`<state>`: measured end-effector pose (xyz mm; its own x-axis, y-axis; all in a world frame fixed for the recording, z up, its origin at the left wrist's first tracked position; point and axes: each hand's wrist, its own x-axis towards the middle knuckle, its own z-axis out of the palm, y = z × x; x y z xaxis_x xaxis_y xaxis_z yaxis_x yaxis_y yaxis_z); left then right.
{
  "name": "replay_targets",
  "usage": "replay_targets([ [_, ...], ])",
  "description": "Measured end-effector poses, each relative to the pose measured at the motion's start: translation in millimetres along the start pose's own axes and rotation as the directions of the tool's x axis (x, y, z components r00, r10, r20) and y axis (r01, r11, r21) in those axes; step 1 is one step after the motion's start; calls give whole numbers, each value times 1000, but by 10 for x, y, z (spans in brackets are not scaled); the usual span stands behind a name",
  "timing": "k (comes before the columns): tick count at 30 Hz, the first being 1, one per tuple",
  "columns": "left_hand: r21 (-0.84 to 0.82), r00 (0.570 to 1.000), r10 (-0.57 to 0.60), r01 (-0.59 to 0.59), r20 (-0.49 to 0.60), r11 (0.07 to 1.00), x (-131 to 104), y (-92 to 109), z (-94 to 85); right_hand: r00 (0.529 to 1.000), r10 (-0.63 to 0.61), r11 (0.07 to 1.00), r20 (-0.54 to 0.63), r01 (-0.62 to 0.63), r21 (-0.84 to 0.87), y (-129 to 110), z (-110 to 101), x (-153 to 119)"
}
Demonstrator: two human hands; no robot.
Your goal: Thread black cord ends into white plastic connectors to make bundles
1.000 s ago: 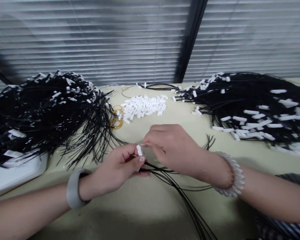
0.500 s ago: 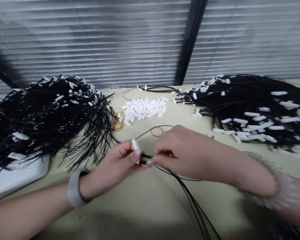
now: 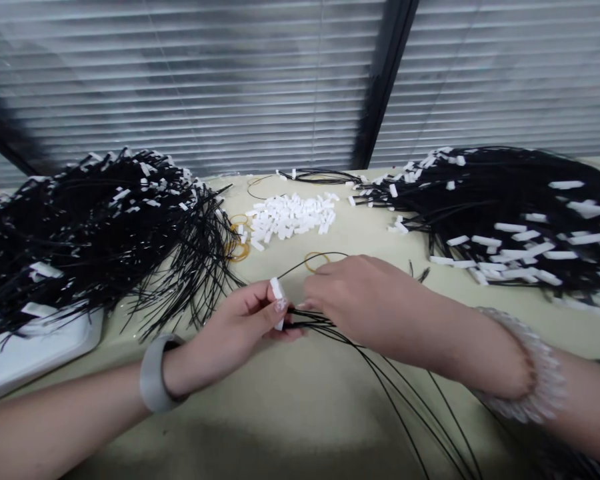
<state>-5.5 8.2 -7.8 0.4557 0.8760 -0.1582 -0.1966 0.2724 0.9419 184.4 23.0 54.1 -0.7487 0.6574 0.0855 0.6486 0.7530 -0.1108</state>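
Observation:
Pinched between the thumb and fingers of my left hand (image 3: 255, 317) is a long white connector (image 3: 277, 289). Several thin black wires (image 3: 350, 341) run out of it to the right and trail down toward the front edge. My right hand (image 3: 337, 290) is closed just right of the connector, over the wires, with its fingertips curled together; what they grip is mostly hidden. One thin wire arches up behind the hands. A yellow rubber band (image 3: 316, 261) lies on the table just behind my right hand.
Small white connectors (image 3: 290, 217) are heaped on the table (image 3: 290, 407). Large bundles of black wires stand at the left (image 3: 95, 233) and right (image 3: 500, 193), with a white tray (image 3: 70, 343) under the left one. More rubber bands (image 3: 237, 251) lie by the heap. Window blinds (image 3: 260, 80) stand behind.
My right hand has lifted slightly up off the wires near the connector. The trailing wires have spread out and shifted to the right. My left hand still holds the connector.

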Motion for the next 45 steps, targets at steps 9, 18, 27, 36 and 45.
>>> replay_targets([
  [9,-23,1000,-12,12,-4,1000,3,16,11,985,-132,970,-109,106,-219,18,-11,31],
  [18,-30,998,-31,29,-58,999,-4,31,23,988,-157,986,-1,156,-64,76,30,-7],
  [27,-35,997,-41,39,-67,999,-2,26,20,986,-164,981,19,165,-105,54,10,4],
  [36,-117,997,-50,42,-63,992,-8,61,59,984,-174,928,29,173,-329,16,-9,-3],
  [45,-112,994,-30,18,-105,994,3,45,50,707,223,959,-671,-283,21,279,-523,-65],
])
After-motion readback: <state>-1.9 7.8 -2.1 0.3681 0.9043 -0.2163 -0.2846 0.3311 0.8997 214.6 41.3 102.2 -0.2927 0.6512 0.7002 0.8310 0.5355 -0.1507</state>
